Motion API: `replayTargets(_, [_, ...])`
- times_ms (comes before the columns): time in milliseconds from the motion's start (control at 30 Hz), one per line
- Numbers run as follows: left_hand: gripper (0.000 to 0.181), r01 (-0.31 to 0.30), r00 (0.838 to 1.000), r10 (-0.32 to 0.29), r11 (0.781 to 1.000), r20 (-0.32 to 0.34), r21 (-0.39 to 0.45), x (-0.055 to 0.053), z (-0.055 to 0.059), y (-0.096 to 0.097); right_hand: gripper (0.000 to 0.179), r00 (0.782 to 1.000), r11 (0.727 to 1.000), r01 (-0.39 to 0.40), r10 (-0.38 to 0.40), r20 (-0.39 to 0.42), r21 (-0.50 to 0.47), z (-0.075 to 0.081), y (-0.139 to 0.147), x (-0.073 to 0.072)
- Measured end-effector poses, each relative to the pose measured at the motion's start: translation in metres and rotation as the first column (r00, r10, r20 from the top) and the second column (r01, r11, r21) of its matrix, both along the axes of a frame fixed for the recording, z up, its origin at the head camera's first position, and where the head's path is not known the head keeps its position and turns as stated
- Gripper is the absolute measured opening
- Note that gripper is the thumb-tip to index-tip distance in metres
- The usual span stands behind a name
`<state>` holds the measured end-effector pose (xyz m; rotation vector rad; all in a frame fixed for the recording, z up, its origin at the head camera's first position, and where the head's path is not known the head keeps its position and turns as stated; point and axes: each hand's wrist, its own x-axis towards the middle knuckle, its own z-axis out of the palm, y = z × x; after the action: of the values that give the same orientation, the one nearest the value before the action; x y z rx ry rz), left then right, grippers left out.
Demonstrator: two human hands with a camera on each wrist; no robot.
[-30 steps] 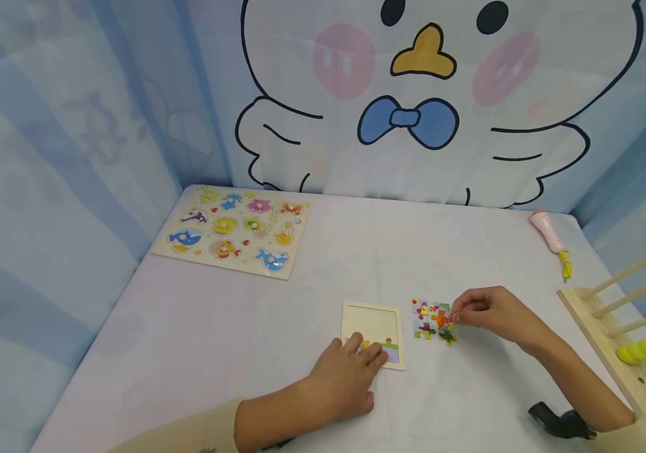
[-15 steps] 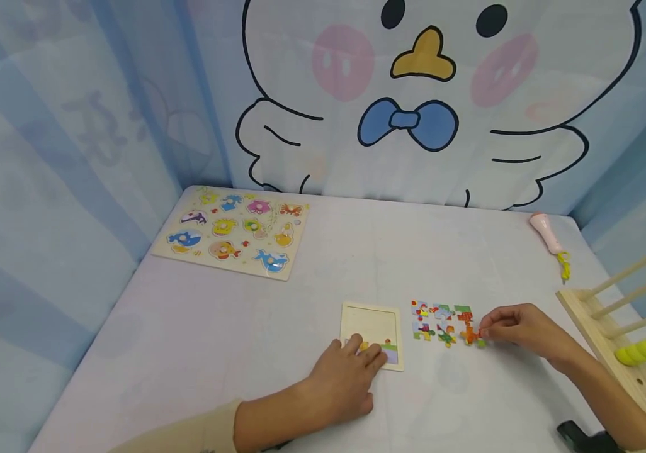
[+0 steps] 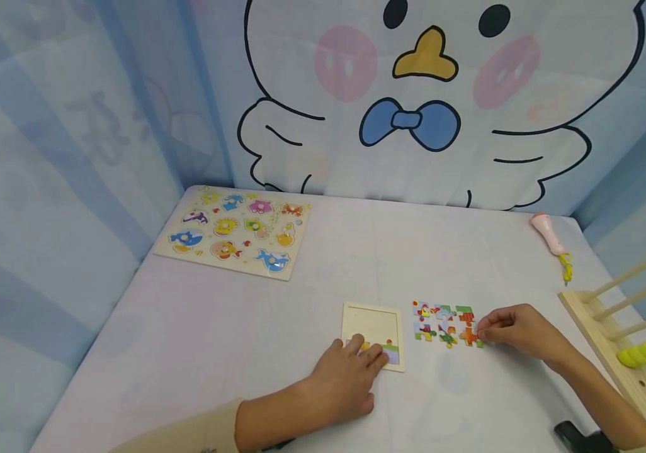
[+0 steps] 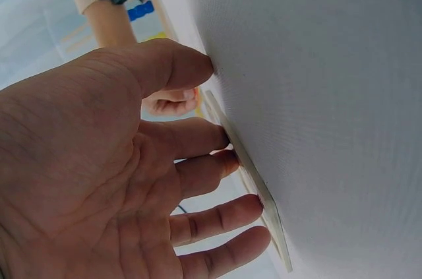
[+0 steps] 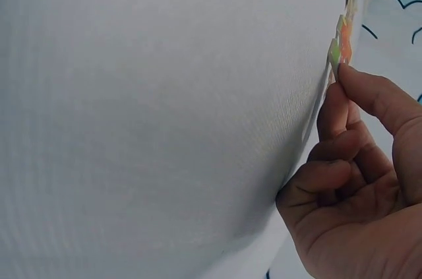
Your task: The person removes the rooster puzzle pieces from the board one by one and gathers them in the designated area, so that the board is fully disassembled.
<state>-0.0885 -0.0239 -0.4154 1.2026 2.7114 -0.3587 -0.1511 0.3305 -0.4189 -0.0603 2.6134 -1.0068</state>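
My left hand (image 3: 341, 381) rests on the lower part of a shallow wooden puzzle tray (image 3: 373, 319), its fingers spread over a strip of picture there. In the left wrist view the fingertips press on the thin tray (image 4: 269, 208). To the tray's right lie several jigsaw pieces (image 3: 426, 331) in two short rows. At the right end of the lower row, my right hand (image 3: 518, 328) pinches an orange-and-green jigsaw piece (image 3: 469, 336) between thumb and index finger. The right wrist view shows this piece edge-on, its green tip (image 5: 334, 55) at the fingertips, close to the tabletop.
A large peg puzzle board (image 3: 229, 233) with sea animals lies at the back left. At the back right is a pink pen-like toy (image 3: 548, 234) with a yellow cord. A wooden bead frame (image 3: 600, 352) stands along the right edge, beside the right forearm.
My right hand has moved right and slightly nearer with the orange piece, away from the other pieces, and another piece now shows above it. The left hand stays on the tray.
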Motion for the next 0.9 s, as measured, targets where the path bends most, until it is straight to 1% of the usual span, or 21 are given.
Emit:
replayTargets(200, [0.063, -0.004, 1.0, 0.004, 1.0, 0.0, 0.004, 0.0, 0.0, 0.001, 0.02, 0.999, 1.0, -0.01, 0.011, -0.03, 0.018, -0.002, 0.0, 0.001])
replayTargets(500, [0.062, 0.005, 1.0, -0.005, 1.0, -0.027, -0.01, 0.001, 0.0, 0.002, 0.018, 0.997, 0.995, 0.001, 0.007, -0.077, 0.103, -0.002, -0.002, 0.004])
replayTargets(567, [0.06, -0.012, 1.0, 0.012, 1.0, -0.011, 0.013, 0.002, -0.001, 0.003, 0.016, 0.995, 0.992, 0.002, 0.011, -0.1, 0.128, -0.002, -0.004, 0.005])
replayTargets(700, [0.057, -0.045, 0.998, 0.043, 0.997, 0.04, 0.057, 0.004, -0.002, 0.004, 0.013, 0.989, 0.983, 0.0, 0.026, -0.143, 0.182, 0.0, -0.008, 0.008])
replayTargets(900, [0.055, -0.063, 0.995, 0.058, 0.996, 0.075, 0.057, 0.006, -0.002, 0.006, 0.014, 0.978, 0.97, -0.03, 0.079, -0.195, 0.242, 0.005, -0.014, 0.012])
